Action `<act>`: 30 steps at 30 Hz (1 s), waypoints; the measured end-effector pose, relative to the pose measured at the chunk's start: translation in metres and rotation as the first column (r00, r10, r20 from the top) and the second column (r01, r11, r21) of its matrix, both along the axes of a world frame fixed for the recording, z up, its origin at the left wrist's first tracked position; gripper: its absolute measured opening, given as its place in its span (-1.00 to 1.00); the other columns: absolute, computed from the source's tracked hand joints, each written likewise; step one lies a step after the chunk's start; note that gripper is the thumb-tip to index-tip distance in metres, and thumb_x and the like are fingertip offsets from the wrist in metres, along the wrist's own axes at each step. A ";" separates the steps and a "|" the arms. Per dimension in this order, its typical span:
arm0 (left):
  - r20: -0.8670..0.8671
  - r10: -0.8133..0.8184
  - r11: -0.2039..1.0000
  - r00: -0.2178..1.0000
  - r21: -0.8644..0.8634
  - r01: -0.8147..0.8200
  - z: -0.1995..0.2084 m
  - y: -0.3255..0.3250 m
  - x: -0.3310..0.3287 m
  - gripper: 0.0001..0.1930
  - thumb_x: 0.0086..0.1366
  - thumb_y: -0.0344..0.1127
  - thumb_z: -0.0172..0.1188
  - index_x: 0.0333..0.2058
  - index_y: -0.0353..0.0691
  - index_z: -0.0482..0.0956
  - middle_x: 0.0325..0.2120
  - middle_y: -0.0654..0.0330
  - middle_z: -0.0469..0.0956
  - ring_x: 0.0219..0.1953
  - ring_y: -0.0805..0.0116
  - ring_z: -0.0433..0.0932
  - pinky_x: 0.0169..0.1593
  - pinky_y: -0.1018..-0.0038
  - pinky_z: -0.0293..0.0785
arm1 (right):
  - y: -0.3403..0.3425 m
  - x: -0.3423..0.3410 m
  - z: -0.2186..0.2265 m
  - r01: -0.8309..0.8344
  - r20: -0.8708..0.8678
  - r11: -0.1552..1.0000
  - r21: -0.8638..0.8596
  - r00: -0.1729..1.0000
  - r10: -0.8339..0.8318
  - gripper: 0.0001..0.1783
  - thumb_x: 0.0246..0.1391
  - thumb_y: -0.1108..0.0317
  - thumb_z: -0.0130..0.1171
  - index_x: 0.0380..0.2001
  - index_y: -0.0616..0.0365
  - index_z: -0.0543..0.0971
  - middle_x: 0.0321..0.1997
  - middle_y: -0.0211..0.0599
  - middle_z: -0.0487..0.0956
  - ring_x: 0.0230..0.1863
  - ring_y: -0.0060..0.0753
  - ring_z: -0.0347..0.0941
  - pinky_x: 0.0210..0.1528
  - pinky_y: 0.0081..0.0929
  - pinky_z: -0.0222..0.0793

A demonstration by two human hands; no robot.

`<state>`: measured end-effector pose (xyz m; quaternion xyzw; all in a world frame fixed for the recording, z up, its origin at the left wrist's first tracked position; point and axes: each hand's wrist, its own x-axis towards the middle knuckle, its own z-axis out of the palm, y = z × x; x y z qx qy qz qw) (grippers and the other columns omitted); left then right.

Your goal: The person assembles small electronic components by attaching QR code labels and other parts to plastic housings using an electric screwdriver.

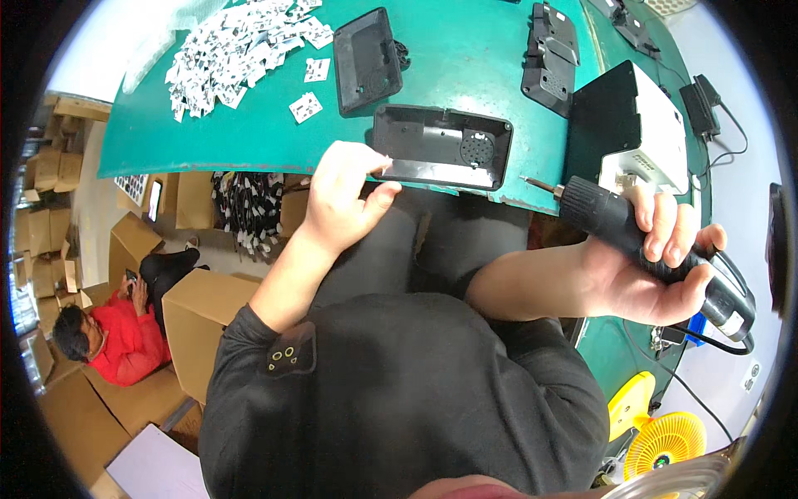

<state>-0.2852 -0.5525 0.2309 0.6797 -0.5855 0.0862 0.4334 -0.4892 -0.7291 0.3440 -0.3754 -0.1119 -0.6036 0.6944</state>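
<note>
My right hand is wrapped round a black electric screwdriver, with a cord running from its rear end. Its thin metal bit points left, just right of a black plastic housing and apart from it. That housing lies open side up at the near edge of the green table, a round speaker grille inside its right half. My left hand grips the housing's near left corner between thumb and fingers. Behind it, another black housing rests tilted on the table.
Many small white printed pieces are heaped at the far left of the table. More black housings lie at the far right, by a black-and-white box. A yellow fan stands lower right. A person in red sits among cardboard boxes.
</note>
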 end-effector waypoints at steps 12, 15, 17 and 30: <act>-0.927 -0.304 0.884 0.218 -0.189 0.428 0.070 -0.049 -0.052 -0.91 0.21 -0.52 0.19 -0.30 -0.33 0.51 -0.44 0.16 0.59 -0.44 0.50 0.55 -0.34 0.61 0.50 | 0.017 0.011 0.008 -0.006 0.001 0.996 -0.088 1.000 0.007 -0.59 0.01 0.22 0.13 -0.04 0.09 0.46 -0.58 -0.57 0.35 -0.59 -0.67 0.24 -0.40 -0.58 0.12; -0.874 -0.261 0.906 0.410 -0.075 0.418 0.087 -0.075 -0.051 -0.94 0.19 -0.55 0.16 -0.34 -0.33 0.52 -0.43 0.22 0.57 -0.40 0.53 0.53 -0.29 0.61 0.47 | 0.006 -0.020 0.019 0.084 -0.004 0.995 -0.049 0.996 -0.084 -0.61 0.06 0.24 0.09 -0.02 0.07 0.42 -0.57 -0.51 0.31 -0.55 -0.64 0.20 -0.34 -0.56 0.10; -0.732 -0.384 0.881 0.563 -0.109 0.460 0.105 -0.112 -0.053 -0.95 0.18 -0.57 0.14 -0.36 -0.33 0.53 -0.44 0.26 0.55 -0.37 0.55 0.51 -0.28 0.62 0.43 | 0.001 -0.054 0.026 0.284 -0.063 0.958 0.036 0.957 -0.281 -0.64 0.13 0.25 0.05 -0.02 0.10 0.42 -0.57 -0.45 0.28 -0.54 -0.60 0.18 -0.36 -0.52 0.11; 0.392 -0.561 0.820 0.729 0.145 0.553 0.119 -0.332 -0.134 -0.85 0.12 -0.36 0.12 -0.31 -0.16 0.57 -0.35 0.10 0.49 -0.18 0.11 0.47 -0.10 0.29 0.42 | -0.044 -0.219 -0.015 0.698 -0.945 0.640 -0.321 -0.187 -0.270 -0.48 -0.19 0.26 0.35 -0.16 0.21 0.39 -0.42 -0.23 0.49 -0.42 -0.40 0.49 -0.36 -0.42 0.39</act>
